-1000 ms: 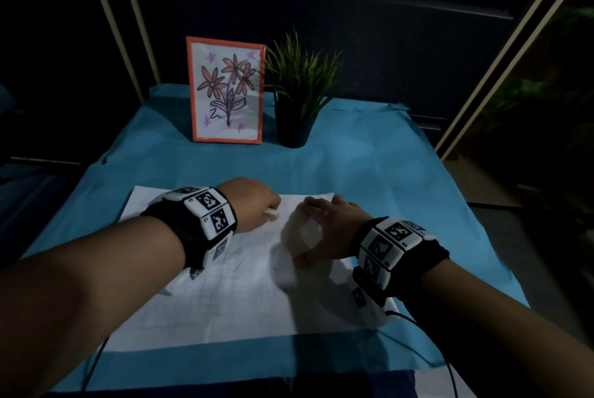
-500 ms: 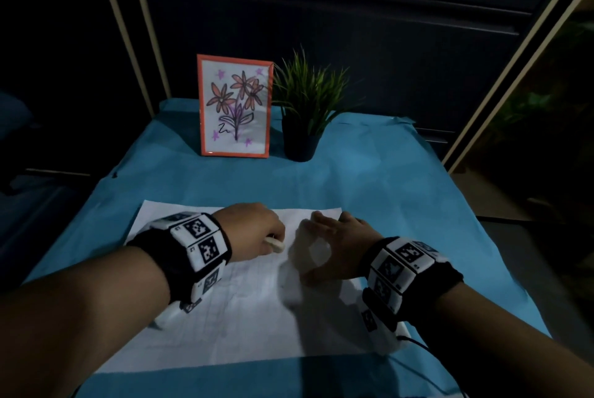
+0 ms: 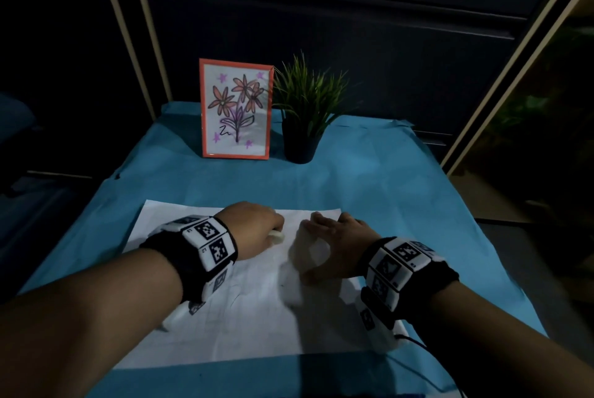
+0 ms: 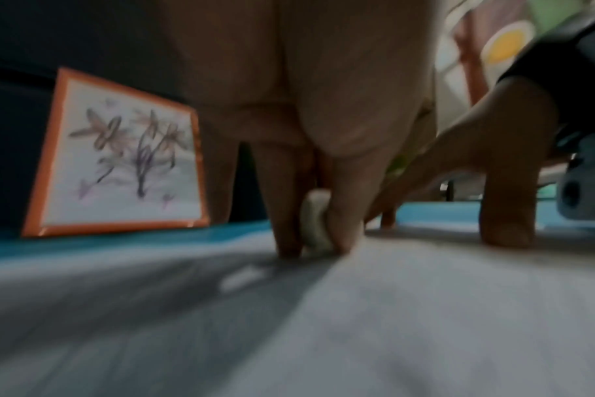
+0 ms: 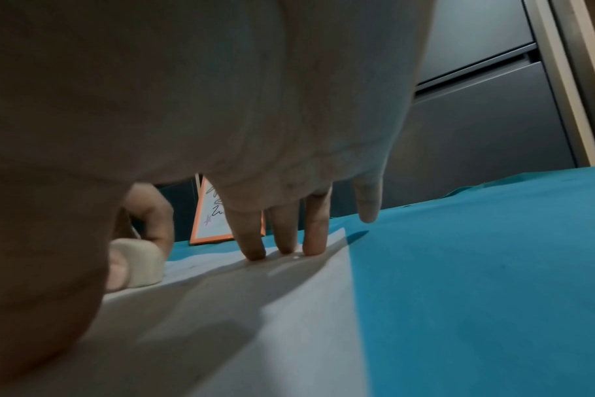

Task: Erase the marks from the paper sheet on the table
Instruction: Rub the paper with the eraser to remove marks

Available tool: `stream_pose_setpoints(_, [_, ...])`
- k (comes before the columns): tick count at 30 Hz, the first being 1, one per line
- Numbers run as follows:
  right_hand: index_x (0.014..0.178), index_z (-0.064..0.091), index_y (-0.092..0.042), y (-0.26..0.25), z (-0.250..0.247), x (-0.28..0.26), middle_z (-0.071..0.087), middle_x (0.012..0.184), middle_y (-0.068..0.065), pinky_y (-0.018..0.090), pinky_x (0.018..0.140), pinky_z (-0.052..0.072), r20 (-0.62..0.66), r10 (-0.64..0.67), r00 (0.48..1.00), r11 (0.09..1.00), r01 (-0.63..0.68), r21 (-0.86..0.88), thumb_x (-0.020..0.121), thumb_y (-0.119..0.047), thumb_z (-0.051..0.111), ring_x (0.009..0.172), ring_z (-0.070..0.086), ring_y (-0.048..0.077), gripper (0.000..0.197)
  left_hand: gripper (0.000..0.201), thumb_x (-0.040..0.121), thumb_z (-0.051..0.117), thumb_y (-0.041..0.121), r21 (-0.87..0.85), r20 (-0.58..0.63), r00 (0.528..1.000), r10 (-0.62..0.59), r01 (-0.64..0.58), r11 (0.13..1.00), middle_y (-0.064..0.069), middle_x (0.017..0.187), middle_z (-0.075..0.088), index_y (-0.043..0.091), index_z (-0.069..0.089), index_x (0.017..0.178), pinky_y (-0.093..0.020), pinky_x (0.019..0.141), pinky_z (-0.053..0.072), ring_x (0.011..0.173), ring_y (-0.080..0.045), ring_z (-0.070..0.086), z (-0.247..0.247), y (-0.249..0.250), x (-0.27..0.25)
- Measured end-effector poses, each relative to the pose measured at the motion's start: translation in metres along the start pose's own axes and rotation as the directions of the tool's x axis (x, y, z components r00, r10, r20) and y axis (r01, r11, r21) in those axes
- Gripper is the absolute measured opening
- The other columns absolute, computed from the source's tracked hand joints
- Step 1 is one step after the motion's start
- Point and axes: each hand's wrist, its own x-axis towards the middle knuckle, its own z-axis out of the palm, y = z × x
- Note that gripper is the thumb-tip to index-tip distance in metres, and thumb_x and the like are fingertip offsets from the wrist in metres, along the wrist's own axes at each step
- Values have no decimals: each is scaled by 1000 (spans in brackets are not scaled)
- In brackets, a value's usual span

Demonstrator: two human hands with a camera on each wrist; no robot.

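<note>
The left hand (image 3: 249, 229) pinches a small white eraser (image 3: 277, 236) between its thumb and fingers. The bottom of the eraser touches the paper sheet (image 3: 257, 317), near the far edge of the sheet. In the left wrist view the eraser (image 4: 315, 223) sits squeezed between two fingertips, right down on the paper. That view is blurry.

The right hand (image 3: 334, 245) is just beside the left hand, on its right. Its fingers are spread out and straight. In the right wrist view three fingertips (image 5: 252, 247) press down on the paper close to its far right corner. The little finger is lifted and hangs above the blue cloth (image 3: 369, 192). The thumb presses the paper too, nearer to the person.

Both wrists wear black bands with white blocks that have black square patterns on them.

The paper is white and lies flat on the blue cloth that covers the table. It has faint grey lines on it, hard to make out in the dim light.

At the far end of the table stands a flower picture (image 3: 236, 110) in an orange frame. Just beside it, on the right, is a green plant (image 3: 305, 98) in a dark pot. Behind the table everything is dark.
</note>
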Motion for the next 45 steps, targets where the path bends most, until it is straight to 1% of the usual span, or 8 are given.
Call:
stream_pose_setpoints(6, [148, 7, -41, 0, 4, 4, 5, 159, -14, 37, 114, 18, -8, 8, 1000, 1000, -8, 13, 68, -75, 59, 138, 20, 25, 102, 21, 94, 54, 29, -6, 108, 991, 82, -82, 997, 5, 108, 64, 24, 65, 111, -28, 84, 45, 101, -19, 57, -1, 0, -4])
stream_pose_setpoints(11, [148, 6, -41, 0, 2, 1, 4, 158, -15, 38, 116, 16, 0, 13, 1000, 1000, -13, 3, 70, -73, 59, 140, 16, 26, 100, 23, 98, 47, 37, -20, 5, 1000, 20, -20, 1000, 2, 106, 61, 19, 60, 105, -27, 77, 37, 98, -21, 57, 2, -2, -2])
stream_pose_setpoints(15, [149, 6, -39, -1, 0, -1, 3, 159, -13, 38, 116, 14, -1, 1, 1000, 1000, -1, -5, 72, -72, 59, 140, 15, 25, 99, 18, 96, 50, 36, -25, 65, 993, 100, -99, 995, 5, 103, 61, 22, 61, 101, -26, 74, 38, 90, -17, 54, 4, 1, -9])
stream_pose_setpoints(21, [149, 7, -39, -3, -2, -3, 4, 159, -13, 37, 115, 14, 3, 5, 1000, 1000, -5, -14, 72, -72, 58, 139, 17, 24, 98, 22, 99, 44, 35, -6, -3, 999, 41, -41, 999, 2, 109, 60, 20, 58, 107, -25, 75, 34, 99, -20, 56, 2, 3, -4])
stream_pose_setpoints(27, [149, 7, -38, -5, -2, -4, 5, 159, -12, 38, 117, 10, -6, 11, 1000, 1000, -11, -25, 72, -72, 58, 141, 16, 25, 98, 16, 93, 51, 32, -58, 118, 988, 98, -92, 994, 7, 102, 62, 23, 63, 100, -29, 76, 44, 89, -15, 55, -1, 7, -14])
stream_pose_setpoints(32, [150, 5, -39, -5, -2, -4, 2, 159, -13, 38, 116, 8, 16, 32, 999, 999, -32, -13, 72, -72, 58, 142, 13, 25, 100, 20, 99, 46, 35, -18, 39, 998, 49, -48, 999, 3, 106, 59, 20, 58, 102, -25, 73, 34, 89, -16, 51, 0, 4, -8])
stream_pose_setpoints(37, [149, 7, -39, -5, 0, -2, 4, 159, -12, 38, 117, 8, -6, 23, 1000, 1000, -23, -6, 71, -73, 59, 141, 15, 25, 101, 16, 93, 50, 32, -67, 134, 983, 124, -116, 991, 6, 99, 61, 24, 63, 97, -32, 78, 47, 88, -17, 57, 1, 6, -19])
stream_pose_setpoints(45, [149, 6, -40, -6, -1, -4, 3, 159, -13, 39, 118, 8, -2, 27, 1000, 999, -27, -27, 71, -74, 59, 141, 15, 24, 100, 14, 96, 49, 32, -56, 102, 992, 80, -74, 996, 7, 103, 57, 23, 59, 101, -29, 81, 43, 89, -15, 53, 6, 5, -20])
